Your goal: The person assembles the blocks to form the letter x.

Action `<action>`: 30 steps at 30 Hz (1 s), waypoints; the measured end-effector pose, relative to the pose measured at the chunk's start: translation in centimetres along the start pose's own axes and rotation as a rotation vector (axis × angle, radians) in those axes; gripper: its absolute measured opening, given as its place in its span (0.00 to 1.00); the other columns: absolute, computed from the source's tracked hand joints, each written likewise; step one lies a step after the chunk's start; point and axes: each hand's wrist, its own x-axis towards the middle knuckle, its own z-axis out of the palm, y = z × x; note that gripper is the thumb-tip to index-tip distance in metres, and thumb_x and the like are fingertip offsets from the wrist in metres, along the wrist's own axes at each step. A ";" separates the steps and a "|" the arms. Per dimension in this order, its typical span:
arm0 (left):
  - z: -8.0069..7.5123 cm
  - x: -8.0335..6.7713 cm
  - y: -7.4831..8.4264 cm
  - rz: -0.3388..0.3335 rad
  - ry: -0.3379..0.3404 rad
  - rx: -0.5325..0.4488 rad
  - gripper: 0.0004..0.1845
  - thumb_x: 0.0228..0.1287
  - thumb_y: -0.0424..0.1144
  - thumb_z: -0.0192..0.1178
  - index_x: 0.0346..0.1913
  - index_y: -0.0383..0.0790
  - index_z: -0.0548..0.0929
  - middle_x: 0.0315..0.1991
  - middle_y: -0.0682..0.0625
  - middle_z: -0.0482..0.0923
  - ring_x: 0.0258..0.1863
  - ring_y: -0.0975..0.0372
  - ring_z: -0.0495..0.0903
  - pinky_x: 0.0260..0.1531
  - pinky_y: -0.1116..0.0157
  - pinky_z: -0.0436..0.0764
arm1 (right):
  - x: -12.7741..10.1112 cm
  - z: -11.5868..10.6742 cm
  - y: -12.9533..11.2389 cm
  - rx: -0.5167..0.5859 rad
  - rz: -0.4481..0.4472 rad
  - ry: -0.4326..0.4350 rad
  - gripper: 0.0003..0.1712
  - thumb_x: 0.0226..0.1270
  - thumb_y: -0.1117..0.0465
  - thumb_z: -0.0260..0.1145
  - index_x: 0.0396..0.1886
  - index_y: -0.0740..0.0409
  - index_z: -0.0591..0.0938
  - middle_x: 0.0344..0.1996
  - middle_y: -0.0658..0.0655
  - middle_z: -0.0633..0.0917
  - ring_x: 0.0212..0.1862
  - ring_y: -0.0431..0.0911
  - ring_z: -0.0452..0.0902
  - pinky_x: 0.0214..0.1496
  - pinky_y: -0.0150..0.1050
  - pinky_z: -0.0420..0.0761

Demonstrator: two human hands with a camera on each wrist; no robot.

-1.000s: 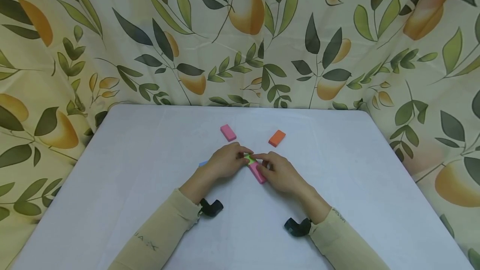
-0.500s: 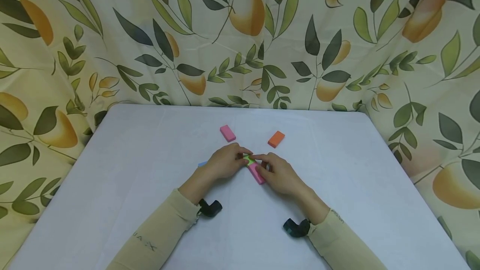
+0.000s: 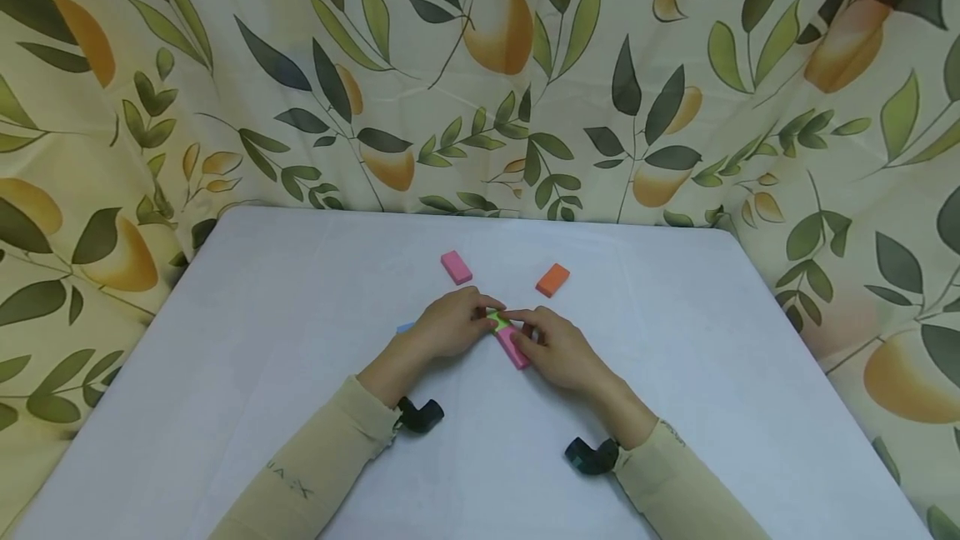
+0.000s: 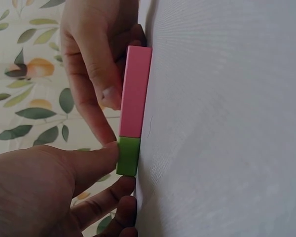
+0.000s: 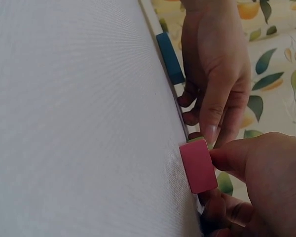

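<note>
A pink block [image 3: 513, 348] and a green block [image 3: 498, 321] lie end to end on the white table, touching. In the left wrist view the green block [image 4: 128, 156] meets one end of the longer pink block [image 4: 135, 91]. My left hand [image 3: 453, 322] pinches the green block, its thumb on top. My right hand [image 3: 562, 344] holds the pink block between thumb and fingers, while its index finger reaches over to the green block. The right wrist view looks at the pink block's end face [image 5: 198, 166], with the green one mostly hidden behind it.
Behind the hands lie another pink block [image 3: 456, 267] and an orange block [image 3: 552, 280]. A blue block [image 5: 170, 58] rests beside my left hand, mostly covered by it in the head view. The white table [image 3: 300, 273] ends at a leaf-patterned cloth [image 3: 450, 140].
</note>
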 end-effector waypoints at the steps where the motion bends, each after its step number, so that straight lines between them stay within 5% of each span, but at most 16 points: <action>1: 0.1 0.0 0.0 0.001 -0.001 0.002 0.16 0.68 0.47 0.57 0.58 0.59 0.81 0.37 0.58 0.74 0.38 0.63 0.74 0.39 0.64 0.73 | 0.0 0.0 0.0 -0.001 -0.001 0.000 0.20 0.70 0.50 0.60 0.61 0.38 0.77 0.35 0.46 0.78 0.36 0.43 0.72 0.37 0.39 0.72; 30: -0.4 -0.1 0.3 0.018 -0.037 0.060 0.20 0.67 0.48 0.58 0.62 0.56 0.78 0.39 0.57 0.74 0.39 0.64 0.74 0.40 0.65 0.75 | -0.1 -0.1 0.2 -0.005 -0.025 0.005 0.19 0.71 0.50 0.59 0.61 0.35 0.77 0.37 0.44 0.79 0.36 0.42 0.72 0.39 0.38 0.72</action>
